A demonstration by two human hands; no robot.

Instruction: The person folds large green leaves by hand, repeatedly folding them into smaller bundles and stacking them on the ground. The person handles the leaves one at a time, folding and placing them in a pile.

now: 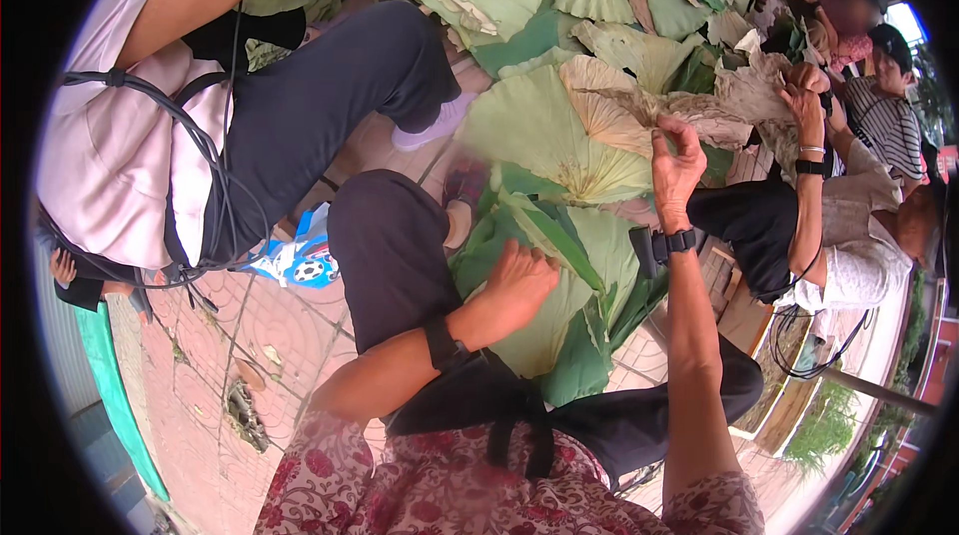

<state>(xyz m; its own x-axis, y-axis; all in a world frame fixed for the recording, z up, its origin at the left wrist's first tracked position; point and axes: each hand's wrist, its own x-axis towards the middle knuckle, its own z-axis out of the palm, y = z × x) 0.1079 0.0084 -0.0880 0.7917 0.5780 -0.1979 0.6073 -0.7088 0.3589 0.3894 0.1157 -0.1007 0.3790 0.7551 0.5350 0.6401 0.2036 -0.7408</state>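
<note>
your left hand (519,280) presses flat, fingers spread and gripping nothing, on a stack of folded green lotus leaves (559,285) lying across your lap between your dark-trousered knees. your right hand (677,163) is raised just above the stack, thumb and forefinger pinched together; whether they nip the edge of the large pale leaf (544,130) behind them or close on air, you cannot tell from here. black bands (671,243) wrap both your wrists. the lower leaves of the stack are hidden under the top one and under your forearm.

beyond your knees a heap of loose lotus leaves (609,5) covers the ground, its far edge cut off by the rim. at your left sits a person in a pale pink top (110,165), head out of view, cables looped at the waist. at your right another person's hand (804,100) rests on dried brown leaves (739,95); that body is bent by the lens edge. red paving tiles (230,335) show below.
</note>
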